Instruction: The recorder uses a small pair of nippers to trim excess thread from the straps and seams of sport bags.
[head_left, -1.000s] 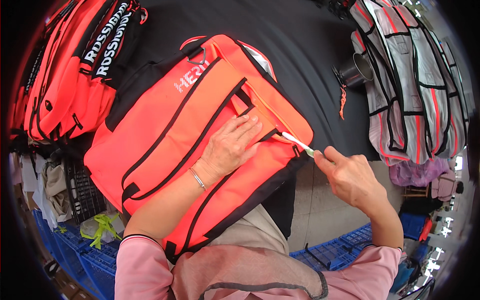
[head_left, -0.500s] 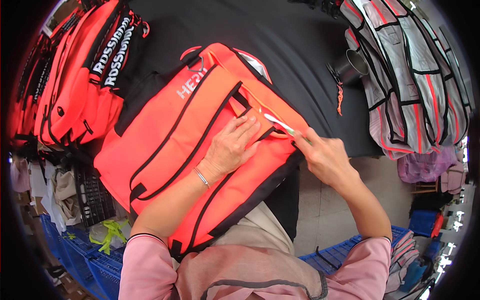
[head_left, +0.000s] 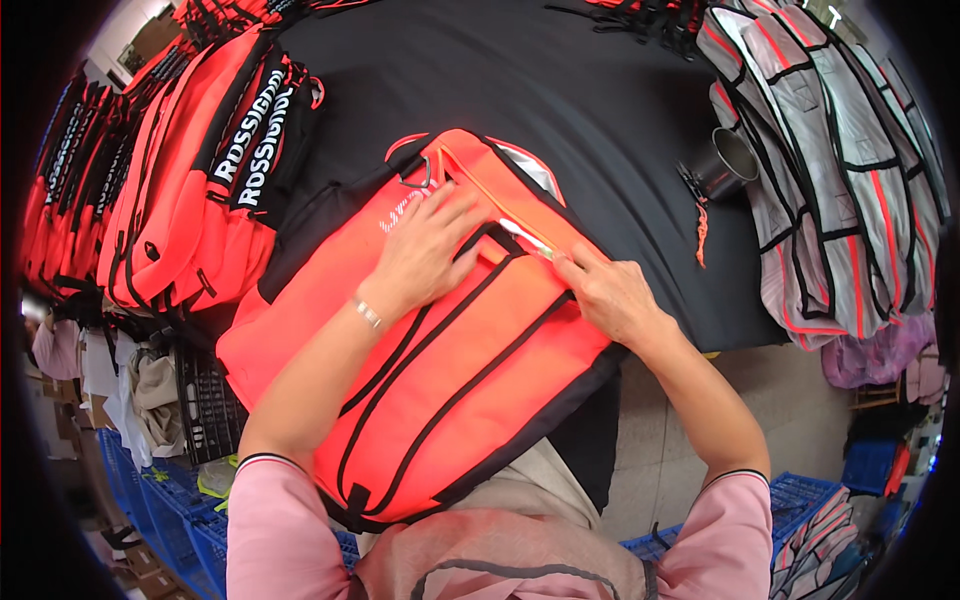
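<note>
A bright orange-red backpack (head_left: 310, 280) with black trim lies tilted in front of me, its lower end against my body. Across its upper part lies my left hand (head_left: 425, 245), fingers stretched out on the fabric beside a metal ring. My right hand (head_left: 612, 297) pinches a slim white-and-green tool (head_left: 528, 238), which looks like a toothbrush; its white end rests along the orange top panel near the zipper. Below that end, a padded shoulder strap (head_left: 470, 350) edged in black runs toward me. My right fingers hide most of the tool's handle.
Orange-red backpacks (head_left: 185, 190) stand stacked at the left, grey bags with black binding (head_left: 850, 180) at the right. On the black tabletop (head_left: 480, 70) a metal cup (head_left: 735, 155) and small snips with an orange cord (head_left: 701, 230) lie near the grey bags. Blue crates (head_left: 170, 510) stand below left.
My left hand has moved up from the strap to the backpack's upper part. The white end of the tool has moved lower along the top panel. The view has shifted a little.
</note>
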